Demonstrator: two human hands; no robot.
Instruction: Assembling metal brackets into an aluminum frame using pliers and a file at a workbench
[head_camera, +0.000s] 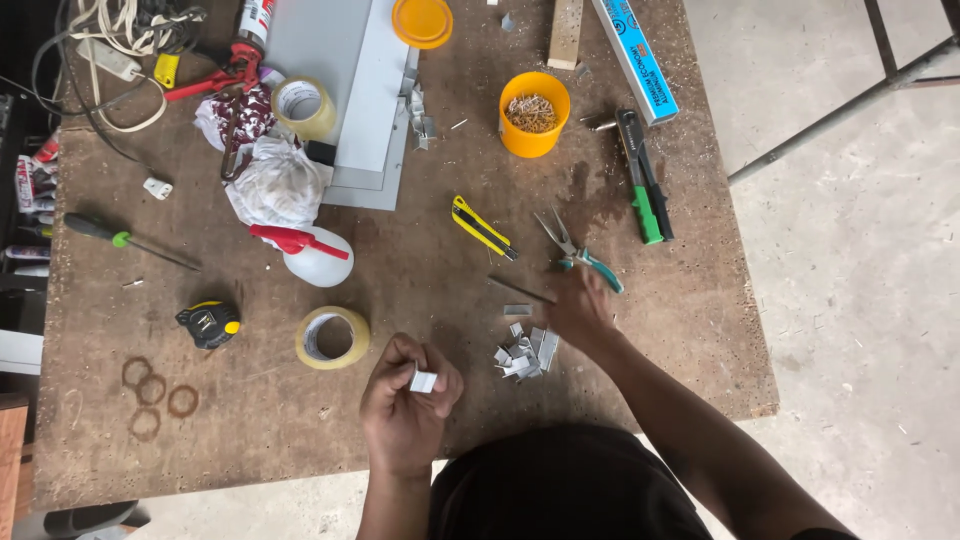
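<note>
On the worn table (620, 380) stands an orange cup (534, 115), open on top and filled with small metal rivets or nails; its orange lid (422, 21) lies apart near the far edge. The left hand (408, 405) is closed around a small grey metal piece (423, 381), pinched between the fingers and held up above the table. The right hand (580, 312) is blurred and lies just beside the pile of grey metal pieces (525, 353); I cannot tell how open it is. Pliers with green handles (580, 252) lie just behind this hand, a yellow knife (483, 228) a little further. A roll of tape (332, 337) lies left of the pile.
</note>
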